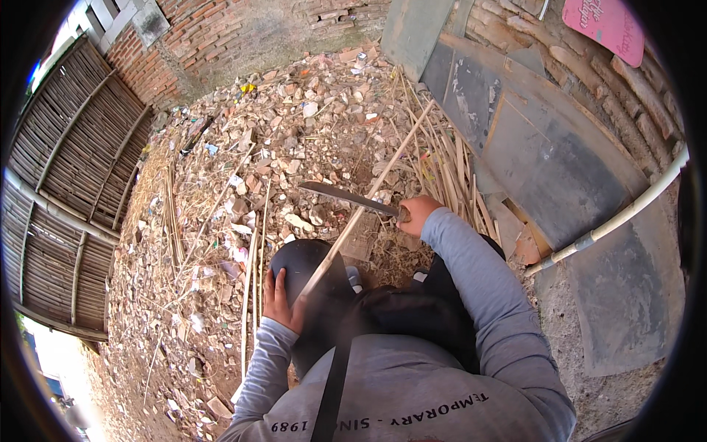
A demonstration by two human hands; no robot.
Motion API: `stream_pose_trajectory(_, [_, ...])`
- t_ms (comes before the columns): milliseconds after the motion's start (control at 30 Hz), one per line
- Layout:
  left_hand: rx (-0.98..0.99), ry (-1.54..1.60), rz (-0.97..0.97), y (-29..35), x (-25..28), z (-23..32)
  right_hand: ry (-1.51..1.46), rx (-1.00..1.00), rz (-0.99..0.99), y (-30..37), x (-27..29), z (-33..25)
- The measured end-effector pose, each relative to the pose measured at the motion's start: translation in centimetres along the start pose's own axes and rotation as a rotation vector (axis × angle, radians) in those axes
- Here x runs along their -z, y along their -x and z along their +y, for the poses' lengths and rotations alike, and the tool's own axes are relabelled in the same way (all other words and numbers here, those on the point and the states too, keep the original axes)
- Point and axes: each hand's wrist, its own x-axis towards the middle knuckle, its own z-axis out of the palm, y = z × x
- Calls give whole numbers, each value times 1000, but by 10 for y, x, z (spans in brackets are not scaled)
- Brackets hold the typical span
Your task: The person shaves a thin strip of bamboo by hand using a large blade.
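Observation:
My right hand (421, 215) grips the handle of a machete (345, 194), whose dark blade points left. The blade lies across a long, pale bamboo strip (398, 156), meeting it about halfway along. The strip slants from the far right down to my left hand (283, 300), which holds its near end beside my left knee. Part of the left hand's grip is hidden by the strip and the leg. On the ground to the right lies a pile of split bamboo strips (451, 171). More long strips (251, 291) lie left of my left hand.
Broken brick and litter cover the ground (294, 125). A bamboo slat panel (74, 169) stands at the left, and a brick wall (243, 40) at the back. Grey boards (545, 155), a pale pole (618, 214) and a pink sign (605, 28) are at the right.

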Motion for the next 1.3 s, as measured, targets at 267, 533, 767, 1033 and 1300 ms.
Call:
stream_pose_trajectory(267, [2,41,34,1,-4,-4,-16,-1,-22,0,1,-1])
stream_pose_trajectory(533, [-12,27,46,0,-4,-3,-6,13,7,-1,-3,3])
stream_pose_trajectory(767, [-18,35,64,-1,-5,-2,-63,72,61,-4,-9,10])
stream_pose_trajectory(1033, [-17,11,25,-1,-1,1,-57,76,70,-5,-13,13])
stream_pose_trajectory(1300, [-22,22,32,-2,-1,3,-40,28,7,-5,-8,9])
